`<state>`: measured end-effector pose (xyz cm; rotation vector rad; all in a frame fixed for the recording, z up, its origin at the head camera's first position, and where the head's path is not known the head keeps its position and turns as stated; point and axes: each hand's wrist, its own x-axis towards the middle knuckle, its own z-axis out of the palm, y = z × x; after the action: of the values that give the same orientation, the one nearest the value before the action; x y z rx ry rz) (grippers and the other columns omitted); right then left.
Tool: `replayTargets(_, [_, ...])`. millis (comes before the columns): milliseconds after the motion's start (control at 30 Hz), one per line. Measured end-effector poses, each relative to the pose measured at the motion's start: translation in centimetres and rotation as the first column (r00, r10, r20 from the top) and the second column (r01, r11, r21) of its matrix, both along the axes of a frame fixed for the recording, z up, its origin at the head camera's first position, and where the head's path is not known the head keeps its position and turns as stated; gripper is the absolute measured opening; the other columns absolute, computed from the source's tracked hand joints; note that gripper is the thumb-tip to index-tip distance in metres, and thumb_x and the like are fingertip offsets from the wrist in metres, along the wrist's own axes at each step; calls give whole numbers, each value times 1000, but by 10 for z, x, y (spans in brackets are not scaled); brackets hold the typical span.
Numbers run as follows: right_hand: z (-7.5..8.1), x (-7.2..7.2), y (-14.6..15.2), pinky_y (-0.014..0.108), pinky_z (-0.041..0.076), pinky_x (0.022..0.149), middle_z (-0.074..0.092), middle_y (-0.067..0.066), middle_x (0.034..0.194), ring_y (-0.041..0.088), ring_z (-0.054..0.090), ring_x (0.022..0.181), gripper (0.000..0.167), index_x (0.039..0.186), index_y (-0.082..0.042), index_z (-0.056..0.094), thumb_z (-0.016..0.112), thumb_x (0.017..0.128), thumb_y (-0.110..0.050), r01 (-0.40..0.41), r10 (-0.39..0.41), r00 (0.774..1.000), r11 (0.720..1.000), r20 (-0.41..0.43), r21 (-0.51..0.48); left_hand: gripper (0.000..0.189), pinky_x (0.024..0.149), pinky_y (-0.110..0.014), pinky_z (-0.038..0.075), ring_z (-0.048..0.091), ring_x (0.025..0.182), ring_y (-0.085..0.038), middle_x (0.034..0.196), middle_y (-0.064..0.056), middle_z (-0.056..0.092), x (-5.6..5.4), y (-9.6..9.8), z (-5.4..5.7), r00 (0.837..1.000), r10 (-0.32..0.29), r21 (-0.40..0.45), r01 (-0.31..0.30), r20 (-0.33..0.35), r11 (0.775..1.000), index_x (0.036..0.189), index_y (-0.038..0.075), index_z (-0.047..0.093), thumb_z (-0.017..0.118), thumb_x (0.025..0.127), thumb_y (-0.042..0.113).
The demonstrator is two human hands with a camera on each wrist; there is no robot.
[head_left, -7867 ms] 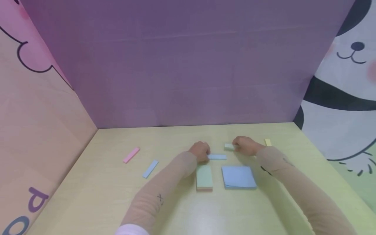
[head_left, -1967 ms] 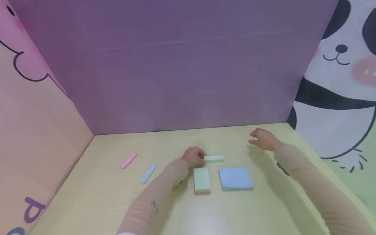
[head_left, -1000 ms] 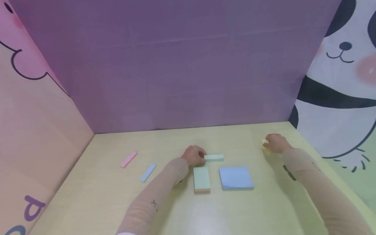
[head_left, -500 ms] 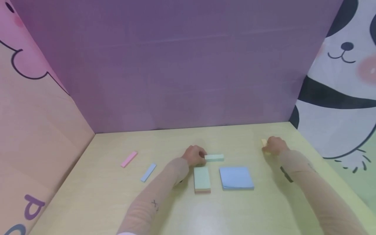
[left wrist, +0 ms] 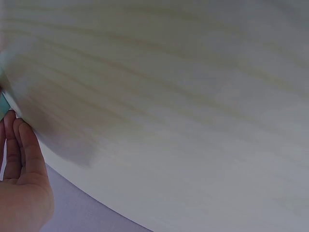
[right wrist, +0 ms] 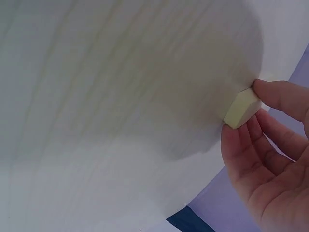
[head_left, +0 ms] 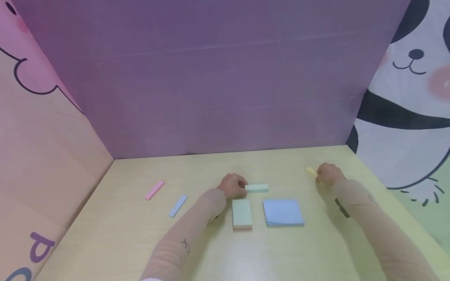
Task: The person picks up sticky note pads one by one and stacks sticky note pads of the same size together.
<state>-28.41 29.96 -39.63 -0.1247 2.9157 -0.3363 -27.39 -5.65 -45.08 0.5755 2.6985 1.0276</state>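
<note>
My right hand [head_left: 329,174] pinches a narrow yellow sticky-note pad [head_left: 311,171] at the right rear of the table. In the right wrist view, thumb and fingers grip that pad at both sides, with one end of it facing the camera. My left hand [head_left: 233,185] holds the left end of a narrow pale green sticky-note pad [head_left: 256,188] near the middle. Only a green corner shows in the left wrist view, beside the fingers [left wrist: 31,145]. In front lie a green rectangular pad [head_left: 241,213] with a pinkish lower layer and a square blue pad [head_left: 283,212].
At the left lie a narrow pink pad [head_left: 154,190] and a narrow blue pad [head_left: 177,205], both slanted. A purple wall [head_left: 225,78] closes off the table's back edge, with printed panels at left and right.
The green narrow pad now lies where a narrow blue one showed earlier. My right hand left it, reached right, took hold of the yellow pad and turned it slantwise. My left hand stayed put.
</note>
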Motion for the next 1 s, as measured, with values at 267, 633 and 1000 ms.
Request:
replayTargets(267, [1, 3, -1, 43, 46, 70, 63, 23, 91, 30, 56, 75, 30, 100, 10, 59, 59, 74, -4, -56, 56, 998, 998, -17, -11, 31, 82, -26, 47, 60, 85, -13, 91, 0, 68, -2, 0, -3, 1000, -1, 0, 1, -3, 1000, 101, 10, 69, 73, 70, 12])
replayTargets(633, [-2, 2, 4, 42, 46, 69, 63, 21, 87, 27, 55, 73, 29, 98, 11, 59, 60, 74, -5, -100, 99, 994, 995, -47, -13, 31, 84, -28, 47, 59, 86, -14, 90, 0, 68, -1, 1, -1, 1000, 3, 6, -3, 15, 1000, 101, 11, 69, 72, 71, 12])
replayTargets(1000, [-10, 0, 10, 37, 45, 64, 64, 19, 81, 23, 55, 68, 24, 92, 11, 61, 60, 75, -6, -137, 134, 987, 990, -90, -29, 31, 84, -27, 47, 59, 86, -14, 91, 0, 68, 2, 0, 1, 1000, 8, 5, -8, 5, 1000, 101, 10, 69, 72, 70, 11])
